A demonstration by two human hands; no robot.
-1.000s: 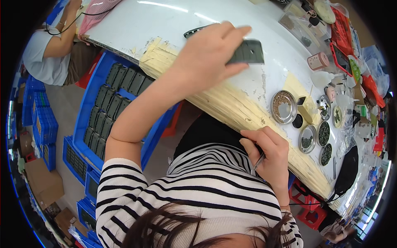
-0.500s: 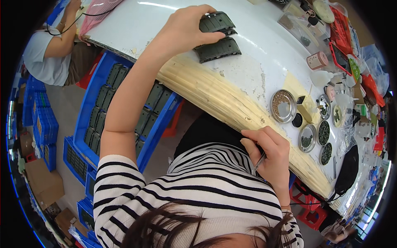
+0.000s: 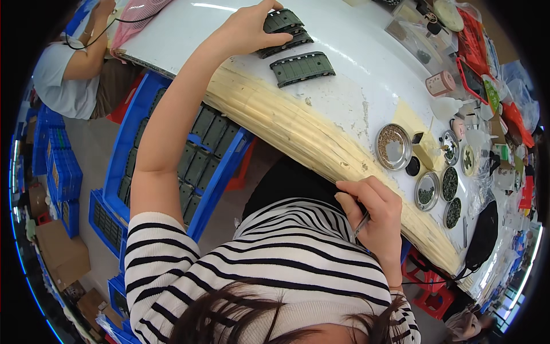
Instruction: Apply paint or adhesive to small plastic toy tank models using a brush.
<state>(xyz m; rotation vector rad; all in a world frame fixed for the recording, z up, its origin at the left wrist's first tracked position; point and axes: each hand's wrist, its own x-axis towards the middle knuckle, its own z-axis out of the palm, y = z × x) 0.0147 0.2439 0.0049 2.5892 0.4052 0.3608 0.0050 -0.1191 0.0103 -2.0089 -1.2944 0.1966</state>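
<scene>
Near the far edge of the table, my left hand (image 3: 249, 30) pinches a dark green ribbed casing piece (image 3: 283, 20) between thumb and fingers. Just under it lies a similar piece (image 3: 299, 40), partly covered; whether the two touch I cannot tell. A third, slightly curved green piece (image 3: 303, 67) rests apart on the white tabletop, closer to me. By the table's padded edge, in front of my striped shirt, my right hand (image 3: 375, 209) is closed round a slim metal tool (image 3: 361, 223), which looks like tweezers. Its far end is hidden by the fingers.
Beside my left arm stands a blue crate (image 3: 223, 169) full of green pieces. To the right are round metal dishes (image 3: 393, 147) of small parts, a pink cup (image 3: 440, 83) and a black pouch (image 3: 482, 232). A co-worker (image 3: 69, 74) sits at far left.
My left hand has moved left with its green piece, away from the nearest one, uncovering that piece's top. Another piece now shows beneath the held one. My right hand stays put.
</scene>
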